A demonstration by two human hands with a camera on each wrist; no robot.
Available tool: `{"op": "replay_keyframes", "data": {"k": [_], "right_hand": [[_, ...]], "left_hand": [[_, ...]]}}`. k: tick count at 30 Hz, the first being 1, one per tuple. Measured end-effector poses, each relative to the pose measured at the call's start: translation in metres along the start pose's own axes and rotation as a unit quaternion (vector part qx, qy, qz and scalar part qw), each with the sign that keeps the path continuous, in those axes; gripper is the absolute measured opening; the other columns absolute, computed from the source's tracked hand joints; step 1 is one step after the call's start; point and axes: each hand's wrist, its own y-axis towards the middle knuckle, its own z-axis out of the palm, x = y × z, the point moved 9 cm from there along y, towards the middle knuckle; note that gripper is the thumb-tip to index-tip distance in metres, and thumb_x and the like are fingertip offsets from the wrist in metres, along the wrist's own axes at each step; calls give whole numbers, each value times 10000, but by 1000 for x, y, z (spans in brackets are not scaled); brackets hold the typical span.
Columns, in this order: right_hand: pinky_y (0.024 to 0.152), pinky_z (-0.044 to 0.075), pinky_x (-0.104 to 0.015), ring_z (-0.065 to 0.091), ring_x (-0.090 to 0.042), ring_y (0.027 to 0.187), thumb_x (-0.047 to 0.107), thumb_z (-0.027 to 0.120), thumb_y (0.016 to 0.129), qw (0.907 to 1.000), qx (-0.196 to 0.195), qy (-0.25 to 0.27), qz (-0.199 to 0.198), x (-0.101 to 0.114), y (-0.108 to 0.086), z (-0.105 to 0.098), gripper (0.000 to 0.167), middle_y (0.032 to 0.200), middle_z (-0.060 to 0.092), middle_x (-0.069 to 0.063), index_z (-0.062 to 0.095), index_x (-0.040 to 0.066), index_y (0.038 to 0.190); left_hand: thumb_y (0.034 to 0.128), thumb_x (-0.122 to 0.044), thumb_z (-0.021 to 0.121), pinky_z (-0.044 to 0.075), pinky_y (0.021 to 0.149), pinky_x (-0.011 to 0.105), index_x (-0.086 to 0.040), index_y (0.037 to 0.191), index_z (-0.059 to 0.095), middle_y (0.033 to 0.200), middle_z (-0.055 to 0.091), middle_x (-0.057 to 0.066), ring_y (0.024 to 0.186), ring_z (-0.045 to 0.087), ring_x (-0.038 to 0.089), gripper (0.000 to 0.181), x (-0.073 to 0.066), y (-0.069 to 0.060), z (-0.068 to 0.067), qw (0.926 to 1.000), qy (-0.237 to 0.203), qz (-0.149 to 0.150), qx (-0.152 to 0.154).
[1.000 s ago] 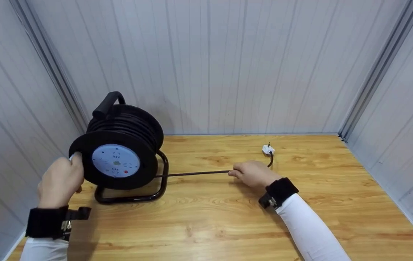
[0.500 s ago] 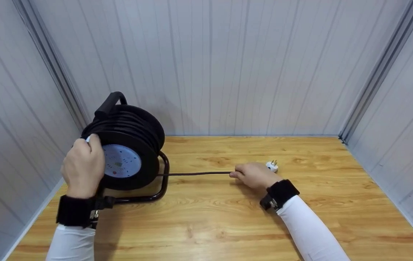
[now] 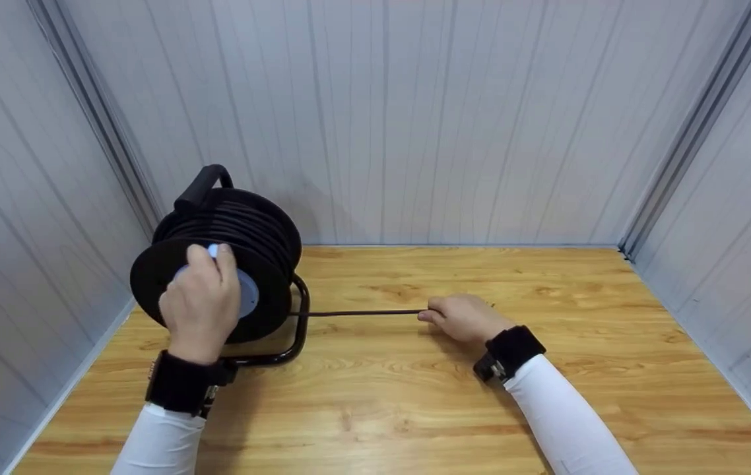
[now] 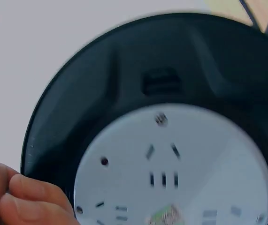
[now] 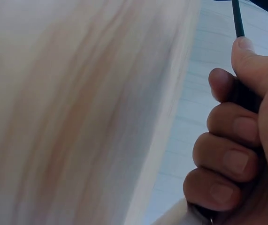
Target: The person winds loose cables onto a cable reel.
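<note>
A black cable reel (image 3: 274, 297) stands at the left of the head view. Its round pale socket panel (image 4: 204, 150) shows closely in the left wrist view. My left hand (image 3: 202, 297) is in front of the panel and grips a small light-blue knob (image 3: 214, 251) on the reel's face. From the reel's lower right side, a thin dark cable (image 3: 362, 313) runs nearly straight to my right hand (image 3: 464, 318). In the right wrist view, the fingers (image 5: 237, 161) curl round that cable with the thumb along it. The plug is almost wholly hidden behind the right hand.
The reel sits in a black tubular stand (image 3: 303, 323) with a carrying handle (image 3: 196, 188) on top. Several turns of cable (image 3: 233, 221) fill the drum. Beneath is a wood-grain table (image 3: 375, 396), with pale panel walls (image 3: 408, 125) at the back and sides.
My left hand has swung up and right round the reel's face with the knob, and the reel has turned. The plug has been drawn towards the right hand, which stays nearly still.
</note>
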Motion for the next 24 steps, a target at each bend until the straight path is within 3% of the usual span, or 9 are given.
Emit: {"op": "replay_keyframes", "data": {"k": [4,11,19,24], "right_hand": [[707,463,-382,491,-119,668,458,555,1175,9998,-25,126,-178,10,1,0,363,735,475,98,579,220,902],[723,488,-381,522,-112,697,403,564,1181,9986,-17,330,-403,19,4,4,316,765,510,104,598,220,925],[749,501,-379,552,-118,747,339,559,1189,9956,206,638,-658,38,9,16,277,823,568,95,689,148,1037],[737,510,-365,551,-104,738,315,558,1191,9945,328,670,-740,53,15,23,274,804,541,97,678,137,1020]], "left_hand": [[1199,-350,379,248,394,374,-93,837,422,555,345,-16,399,348,219,446,-14,-7,10,9991,113,373,146],[1202,-344,374,270,387,374,-60,835,458,534,355,-3,389,377,235,472,-28,-17,24,9951,343,692,621],[1180,-343,411,374,389,454,-71,786,472,550,463,100,429,502,332,484,-30,-27,37,9884,552,704,1224],[1161,-305,455,451,396,527,-62,777,495,550,495,121,440,560,372,456,-31,-36,44,9829,799,907,1390]]}}
